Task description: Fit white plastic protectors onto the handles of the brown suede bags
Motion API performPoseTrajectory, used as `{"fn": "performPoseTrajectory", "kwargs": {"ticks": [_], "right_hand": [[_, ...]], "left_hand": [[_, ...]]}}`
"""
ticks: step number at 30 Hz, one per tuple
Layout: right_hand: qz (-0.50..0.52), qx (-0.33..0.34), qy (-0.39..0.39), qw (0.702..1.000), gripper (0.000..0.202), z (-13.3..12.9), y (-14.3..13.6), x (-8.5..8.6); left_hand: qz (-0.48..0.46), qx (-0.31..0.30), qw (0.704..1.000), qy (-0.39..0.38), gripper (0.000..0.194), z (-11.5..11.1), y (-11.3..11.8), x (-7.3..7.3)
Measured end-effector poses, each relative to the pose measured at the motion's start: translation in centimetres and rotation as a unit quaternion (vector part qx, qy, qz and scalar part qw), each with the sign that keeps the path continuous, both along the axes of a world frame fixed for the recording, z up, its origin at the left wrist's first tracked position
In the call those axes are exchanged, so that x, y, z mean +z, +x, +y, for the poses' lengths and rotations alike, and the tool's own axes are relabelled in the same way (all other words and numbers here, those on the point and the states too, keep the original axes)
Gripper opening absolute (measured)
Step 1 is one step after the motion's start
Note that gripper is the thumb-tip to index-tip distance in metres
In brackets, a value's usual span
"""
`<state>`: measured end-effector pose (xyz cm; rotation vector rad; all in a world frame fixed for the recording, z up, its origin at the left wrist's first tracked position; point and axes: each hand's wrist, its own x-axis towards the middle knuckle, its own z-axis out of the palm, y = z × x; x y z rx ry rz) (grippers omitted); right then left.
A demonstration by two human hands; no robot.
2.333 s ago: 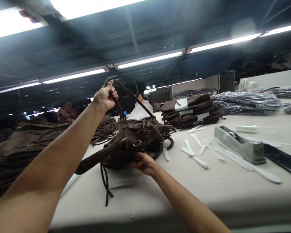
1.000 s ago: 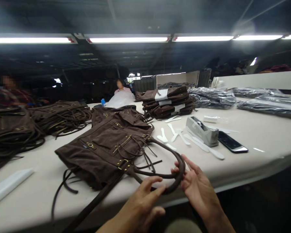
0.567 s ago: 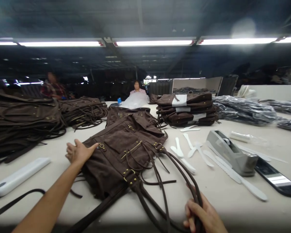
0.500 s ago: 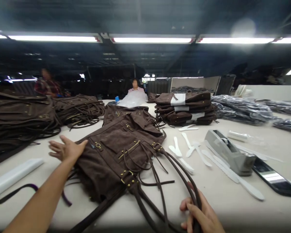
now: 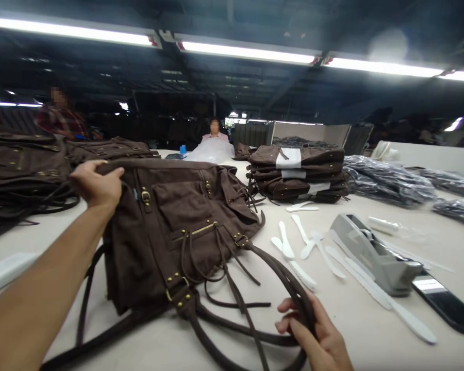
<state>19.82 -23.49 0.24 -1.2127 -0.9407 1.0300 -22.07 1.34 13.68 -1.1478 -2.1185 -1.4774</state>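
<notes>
Left fingers (image 5: 90,167) grip the matte brown bag (image 5: 178,203) by its edge, right fingers (image 5: 320,312) curl loosely round its tubular handles (image 5: 276,265)

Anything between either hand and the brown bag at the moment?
Nothing visible. The left hand grips the brown bag at its upper left corner, and the right hand curls around its handles. The white plastic pieces and tape dispenser lie right of the bag, out of the way.

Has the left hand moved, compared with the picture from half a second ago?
Yes, upward. Judged against the banded bag pile, the left hand is higher, and the near bag has risen on that side.
</notes>
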Motion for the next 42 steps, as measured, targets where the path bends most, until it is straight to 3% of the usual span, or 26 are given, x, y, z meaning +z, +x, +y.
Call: {"fn": "performPoseTrajectory", "kwargs": {"ticks": [3,5,8,10,11,13,15,16,17,18,19,21,23,25,28,30,33,36,39,42], "right_hand": [[0.048,0.039,0.007,0.998,0.033,2.3,-2.3,0.2],[0.101,0.038,-0.016,0.994,0.034,3.6,-3.3,-0.1],[0.182,0.035,-0.039,0.982,0.033,4.5,-3.6,-0.7],[0.221,0.052,-0.049,0.973,0.029,4.4,-2.9,-0.9],[0.241,0.065,-0.057,0.967,0.028,4.2,-2.4,-0.9],[0.293,0.090,-0.071,0.949,0.025,4.1,-1.2,-0.8],[0.347,0.105,-0.072,0.929,0.025,4.4,0.1,-0.4],[0.368,0.109,-0.064,0.921,0.026,4.7,0.6,-0.1],[0.380,0.111,-0.054,0.917,0.027,5.2,1.1,0.3],[0.385,0.113,-0.041,0.915,0.028,5.7,1.4,0.7],[0.381,0.115,-0.030,0.917,0.030,6.3,1.7,1.1],[0.320,0.120,-0.010,0.940,0.033,7.5,2.1,1.8],[0.174,0.119,0.007,0.978,0.036,8.5,2.7,2.3],[0.000,0.087,0.015,0.996,0.040,9.1,4.3,2.5],[-0.182,-0.034,-0.004,0.983,0.035,9.9,8.5,2.3],[-0.276,-0.121,-0.031,0.953,0.023,10.7,11.9,2.0],[-0.375,-0.173,-0.088,0.907,0.013,12.6,15.6,1.3],[-0.432,-0.161,-0.133,0.878,0.015,14.6,16.7,0.1],[-0.456,-0.154,-0.147,0.864,0.025,15.5,16.6,-1.2],[-0.450,-0.153,-0.145,0.868,0.024,15.6,16.7,-2.1]], "left_hand": [[0.036,-0.025,0.999,0.012,0.064,2.2,1.9,3.4],[0.032,-0.031,0.998,-0.038,0.063,3.0,3.6,3.7],[0.079,-0.048,0.992,-0.082,0.051,2.4,7.4,1.9],[0.128,-0.155,0.974,-0.102,0.041,0.3,11.0,-0.2],[0.129,-0.246,0.951,-0.134,0.035,-1.3,13.0,-1.3],[0.065,-0.445,0.860,-0.239,0.040,-5.2,17.0,-3.6],[0.005,-0.611,0.700,-0.370,0.050,-9.6,20.8,-5.8],[-0.002,-0.666,0.620,-0.414,0.051,-11.6,22.5,-6.7],[0.006,-0.701,0.566,-0.433,0.047,-13.4,24.0,-7.6],[0.011,-0.727,0.535,-0.430,0.041,-14.8,25.4,-8.4],[0.010,-0.740,0.527,-0.418,0.035,-15.7,26.6,-9.1],[-0.022,-0.745,0.541,-0.391,0.030,-16.1,28.6,-10.3],[-0.066,-0.731,0.568,-0.371,0.027,-14.8,30.1,-11.4],[-0.092,-0.712,0.607,-0.341,0.026,-12.6,31.2,-12.2],[-0.113,-0.683,0.664,-0.281,0.028,-9.5,32.1,-13.0],[-0.123,-0.679,0.674,-0.264,0.029,-8.7,32.4,-13.3],[-0.112,-0.694,0.666,-0.251,0.028,-10.1,32.1,-13.6],[-0.052,-0.719,0.635,-0.280,0.032,-13.6,31.2,-13.9],[-0.019,-0.723,0.617,-0.308,0.039,-17.3,30.2,-14.1],[-0.082,-0.732,0.584,-0.341,0.050,-18.8,30.1,-13.8]]}}
